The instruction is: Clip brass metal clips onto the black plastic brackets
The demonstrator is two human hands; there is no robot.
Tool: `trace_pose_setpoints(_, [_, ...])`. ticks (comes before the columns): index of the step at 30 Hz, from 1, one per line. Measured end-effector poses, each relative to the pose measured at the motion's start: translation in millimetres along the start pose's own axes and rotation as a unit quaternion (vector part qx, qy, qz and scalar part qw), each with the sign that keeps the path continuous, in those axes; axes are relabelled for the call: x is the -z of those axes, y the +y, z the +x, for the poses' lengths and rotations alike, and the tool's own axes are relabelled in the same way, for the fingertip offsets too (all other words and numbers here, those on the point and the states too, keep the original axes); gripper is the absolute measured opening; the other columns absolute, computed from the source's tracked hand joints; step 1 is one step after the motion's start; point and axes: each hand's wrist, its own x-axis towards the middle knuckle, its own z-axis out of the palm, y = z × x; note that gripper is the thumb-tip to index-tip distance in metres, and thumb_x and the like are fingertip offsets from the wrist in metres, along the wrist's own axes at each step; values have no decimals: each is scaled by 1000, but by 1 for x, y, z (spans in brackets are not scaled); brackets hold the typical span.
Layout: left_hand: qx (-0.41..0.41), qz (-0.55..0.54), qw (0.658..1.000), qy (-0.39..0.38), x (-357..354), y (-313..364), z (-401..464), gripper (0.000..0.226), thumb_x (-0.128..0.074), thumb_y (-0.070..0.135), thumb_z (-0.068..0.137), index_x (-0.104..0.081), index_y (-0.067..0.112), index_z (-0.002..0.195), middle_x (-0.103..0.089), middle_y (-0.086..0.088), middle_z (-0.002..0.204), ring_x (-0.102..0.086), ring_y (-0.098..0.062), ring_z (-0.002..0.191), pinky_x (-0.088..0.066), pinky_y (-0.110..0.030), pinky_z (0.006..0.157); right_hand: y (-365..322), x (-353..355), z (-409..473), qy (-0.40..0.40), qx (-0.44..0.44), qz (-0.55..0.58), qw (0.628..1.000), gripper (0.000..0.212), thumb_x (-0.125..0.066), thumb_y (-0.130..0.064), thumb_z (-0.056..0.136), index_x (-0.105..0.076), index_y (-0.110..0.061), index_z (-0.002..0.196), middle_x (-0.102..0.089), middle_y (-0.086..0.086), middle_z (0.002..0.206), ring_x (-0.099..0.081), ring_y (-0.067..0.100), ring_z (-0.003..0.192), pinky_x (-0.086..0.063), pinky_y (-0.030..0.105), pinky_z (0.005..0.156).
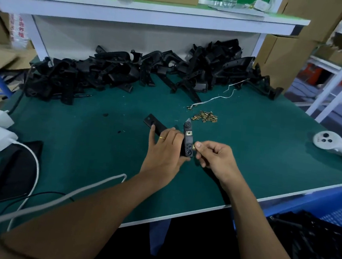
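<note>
A green-topped workbench (247, 149) fills the frame, with a heap of black plastic brackets (142, 72) across its upper middle and a small scatter of brass clips (205, 117) just above centre. At centre the left hand (165, 149) grips a black bracket (187, 140), which already carries one brass clip (189, 133) on its upper face. The right hand (215, 156) pinches another brass clip (194, 146) against the bracket's right edge, and a white controller (331, 144) lies at the right.

One head-worn camera looks forward and down — close over the green surface (83, 121), facing the shelf (143, 14).
</note>
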Motion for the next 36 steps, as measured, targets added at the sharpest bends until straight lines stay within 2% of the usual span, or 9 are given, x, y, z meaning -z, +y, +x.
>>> trace_pose_setpoints(4, [8,17,1000,-11,2,2,-1,59,-73,52,84,-47,18,124,-54,4,126,-44,-21,135,-16,-65,121,0,-1,0,3,-5,-23,1000,36,-69,-32,100,-70,-14,69,-57,8,53,-42,18,48,-31,22,47])
trace_pose_setpoints(9, [12,36,999,-12,7,6,-1,58,-71,54,85,-49,17,124,-55,2,126,-46,-21,133,-17,-65,121,0,0,1,-1,-7,-41,999,36,-68,-37,101,-70,-18,70,-60,9,55,-40,20,48,-31,23,46])
trace_pose_setpoints(15, [3,41,999,3,6,7,-2,59,-72,55,85,-46,17,123,-56,0,126,-48,-22,130,-21,-66,120,-1,4,1,-25,-19,-7,999,33,-65,-31,103,-67,-13,75,-60,12,59,-36,21,50,-27,24,46])
trace_pose_setpoints(18, [9,38,999,4,5,6,-1,59,-73,55,84,-45,18,121,-56,0,126,-49,-22,129,-21,-65,120,0,3,1,-20,-19,-7,1000,32,-64,-30,104,-68,-10,79,-63,14,62,-34,27,55,-26,31,49])
trace_pose_setpoints(22, [7,33,999,4,3,4,-1,60,-74,56,84,-44,19,120,-56,1,125,-48,-21,129,-22,-66,120,1,0,2,-22,-18,-21,999,31,-64,-29,104,-69,-10,79,-64,12,60,-33,29,56,-23,33,50])
trace_pose_setpoints(25, [5,33,999,9,4,5,-1,60,-75,56,82,-45,19,119,-57,1,125,-48,-21,128,-24,-67,118,1,0,2,-24,-16,-23,999,32,-65,-29,103,-69,-7,80,-63,12,60,-36,31,57,-26,33,50])
trace_pose_setpoints(30, [10,39,999,1,5,5,-2,57,-71,57,84,-46,21,121,-55,1,128,-48,-21,128,-23,-67,118,-1,1,0,-13,-12,-16,1000,35,-70,-33,99,-70,-17,68,-63,11,58,-46,13,46,-34,23,46])
trace_pose_setpoints(33, [16,38,999,-2,7,5,-2,56,-71,55,85,-48,20,122,-54,0,131,-47,-22,131,-20,-67,119,-7,1,1,-20,-21,-15,999,34,-72,-31,97,-69,-15,67,-64,10,61,-55,19,52,-38,23,46])
trace_pose_setpoints(36, [16,41,999,-11,9,6,-3,54,-72,52,86,-46,21,122,-52,1,130,-45,-21,130,-18,-67,120,-11,0,3,-28,-38,-19,999,30,-74,-28,96,-71,-16,69,-65,7,63,-61,18,53,-40,23,45])
